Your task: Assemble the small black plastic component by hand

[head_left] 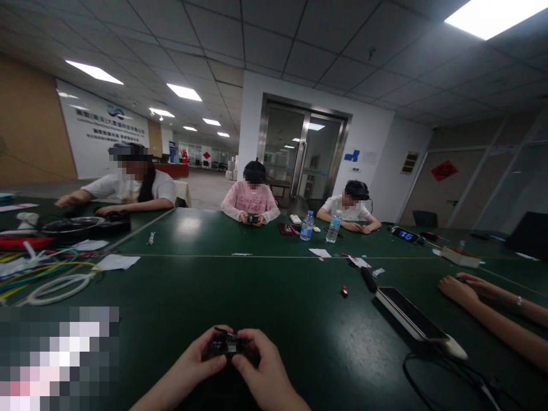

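Observation:
Both of my hands are close to the near edge of the dark green table [180,302]. A small black object [232,344] with a shiny metallic part in its middle is held between them; its exact kind is too small and dark to make out. My left hand [199,355] grips its left end, thumb in front and fingers behind. On the other end, my right hand [264,359] is closed in the same way. The two thumbs almost meet at the front of the object. My fingers hide part of both its ends.
A dark-screened device [411,314] and black cable [409,368] lie to the right, near a small red item [344,291]. Bottles [307,225] stand farther back. Coiled cables [62,288] lie left. A co-worker's hands [460,288] rest at right; several people sit around the table.

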Motion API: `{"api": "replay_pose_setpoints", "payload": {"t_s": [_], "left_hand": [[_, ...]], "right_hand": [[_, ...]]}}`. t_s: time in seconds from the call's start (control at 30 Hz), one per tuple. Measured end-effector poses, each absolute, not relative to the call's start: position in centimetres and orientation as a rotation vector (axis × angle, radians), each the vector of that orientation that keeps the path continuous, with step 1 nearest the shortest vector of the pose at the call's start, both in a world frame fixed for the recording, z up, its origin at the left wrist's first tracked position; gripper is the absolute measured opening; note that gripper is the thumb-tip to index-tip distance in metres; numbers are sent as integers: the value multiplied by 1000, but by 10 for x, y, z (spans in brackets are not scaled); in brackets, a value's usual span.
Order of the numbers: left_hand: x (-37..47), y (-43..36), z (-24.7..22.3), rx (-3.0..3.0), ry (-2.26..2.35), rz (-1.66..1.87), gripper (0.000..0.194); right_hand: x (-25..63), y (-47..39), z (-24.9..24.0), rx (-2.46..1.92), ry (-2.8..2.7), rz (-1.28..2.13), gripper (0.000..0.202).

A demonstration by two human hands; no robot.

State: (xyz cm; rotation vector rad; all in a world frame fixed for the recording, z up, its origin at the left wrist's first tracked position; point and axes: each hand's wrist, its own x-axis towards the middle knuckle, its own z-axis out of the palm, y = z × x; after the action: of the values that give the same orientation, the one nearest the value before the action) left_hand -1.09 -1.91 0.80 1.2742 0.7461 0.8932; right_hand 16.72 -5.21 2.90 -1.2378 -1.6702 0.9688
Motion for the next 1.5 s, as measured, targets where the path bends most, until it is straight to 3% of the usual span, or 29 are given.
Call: {"api": "replay_pose_setpoints", "payload": {"t_s": [0.4,1.5], "left_hand": [[-12,-19,15,1339,822,831,45],[-7,-5,15,1235,689,810,42]], "right_hand": [[168,-48,24,-1250,-1667,972,36],[173,-19,23,-1147,-1732,1088,24]]}}
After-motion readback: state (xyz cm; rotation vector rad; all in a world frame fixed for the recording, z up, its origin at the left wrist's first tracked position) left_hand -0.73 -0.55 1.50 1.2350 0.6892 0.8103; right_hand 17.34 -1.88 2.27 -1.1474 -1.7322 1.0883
